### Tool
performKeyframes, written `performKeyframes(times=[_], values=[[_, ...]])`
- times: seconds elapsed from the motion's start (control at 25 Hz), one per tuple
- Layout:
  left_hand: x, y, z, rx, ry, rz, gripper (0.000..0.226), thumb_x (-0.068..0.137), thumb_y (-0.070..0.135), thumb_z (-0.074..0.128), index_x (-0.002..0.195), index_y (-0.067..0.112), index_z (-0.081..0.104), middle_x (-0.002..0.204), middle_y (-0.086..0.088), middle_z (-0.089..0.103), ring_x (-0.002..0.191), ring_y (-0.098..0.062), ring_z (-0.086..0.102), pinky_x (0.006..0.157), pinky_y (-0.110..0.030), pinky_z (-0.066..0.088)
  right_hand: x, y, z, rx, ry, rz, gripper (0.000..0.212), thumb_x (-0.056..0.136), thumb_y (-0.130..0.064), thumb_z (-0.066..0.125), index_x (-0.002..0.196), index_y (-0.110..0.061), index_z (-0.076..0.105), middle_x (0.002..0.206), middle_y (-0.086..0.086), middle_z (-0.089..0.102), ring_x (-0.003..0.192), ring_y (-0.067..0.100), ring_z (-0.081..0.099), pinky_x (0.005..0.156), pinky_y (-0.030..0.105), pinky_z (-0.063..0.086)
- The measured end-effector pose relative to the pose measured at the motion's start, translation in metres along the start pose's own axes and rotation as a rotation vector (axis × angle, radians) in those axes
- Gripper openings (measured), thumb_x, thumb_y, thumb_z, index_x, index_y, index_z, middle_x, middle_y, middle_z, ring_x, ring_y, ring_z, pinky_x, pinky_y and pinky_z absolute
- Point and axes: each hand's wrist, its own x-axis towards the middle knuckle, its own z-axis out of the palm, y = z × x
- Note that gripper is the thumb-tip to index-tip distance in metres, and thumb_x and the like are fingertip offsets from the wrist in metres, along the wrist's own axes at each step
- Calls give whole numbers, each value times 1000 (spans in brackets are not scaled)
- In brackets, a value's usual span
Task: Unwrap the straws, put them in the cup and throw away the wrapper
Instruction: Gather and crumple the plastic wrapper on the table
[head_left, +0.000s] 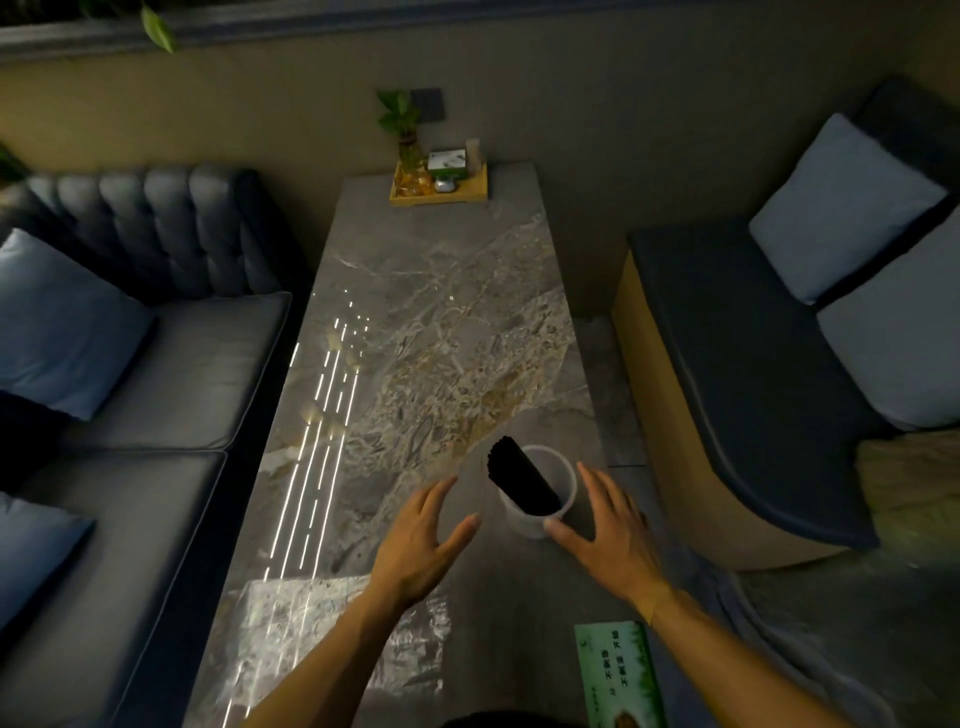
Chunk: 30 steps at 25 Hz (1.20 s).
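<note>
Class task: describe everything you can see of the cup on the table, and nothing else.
The cup is white, round and open-topped, perhaps plastic. It stands upright near the table's right edge. A bundle of black straws leans in it, tops tilted up and left past the rim. The right hand's thumb lies at its near lower side; actual contact is unclear. The open left hand is apart from it.
</note>
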Motion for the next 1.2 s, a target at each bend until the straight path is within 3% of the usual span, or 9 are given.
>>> performKeyframes(times=[0.16,0.32,0.56,0.72,0.92,1.2], values=[[-46,-23,6,115,-106,-55,67,86,71,41,144,41,31,153,4,35,135,-18,41,106,-38,42,-36,34,7,-134,-38,80,60,91,-53,51,140,-19,44,147,4,44,133,24,39,108,38,38],[-84,-42,5,177,-152,-75,52,89,56,52,135,32,50,145,6,45,128,-14,48,103,-33,45,-55,48,9,-291,-279,76,42,94,-45,50,127,-19,56,134,4,56,125,24,46,102,32,40],[-125,-74,-14,221,-276,-160,48,86,52,55,131,34,53,139,6,50,122,-14,52,98,-31,46,-63,21,28,-351,-513,-25,41,91,-46,52,123,-22,58,127,5,60,119,23,54,99,35,45],[-140,-102,-35,246,-262,-208,48,85,51,58,130,34,54,138,7,51,122,-14,51,97,-32,46,-58,-10,47,-384,-588,-98,43,92,-48,51,126,-23,56,131,3,59,120,21,54,100,35,45],[-148,-152,-75,238,-271,-237,49,83,47,63,130,34,55,138,3,52,124,-17,51,101,-35,45,-51,-51,82,-466,-570,-155,49,89,-54,52,129,-26,54,132,2,59,123,19,53,101,32,43],[-133,-223,-121,302,-298,-195,59,77,52,67,132,39,52,142,6,48,128,-20,47,100,-40,46,-58,-101,132,-607,-484,-64,74,81,-71,47,141,-30,40,139,0,54,127,24,50,105,44,40]])
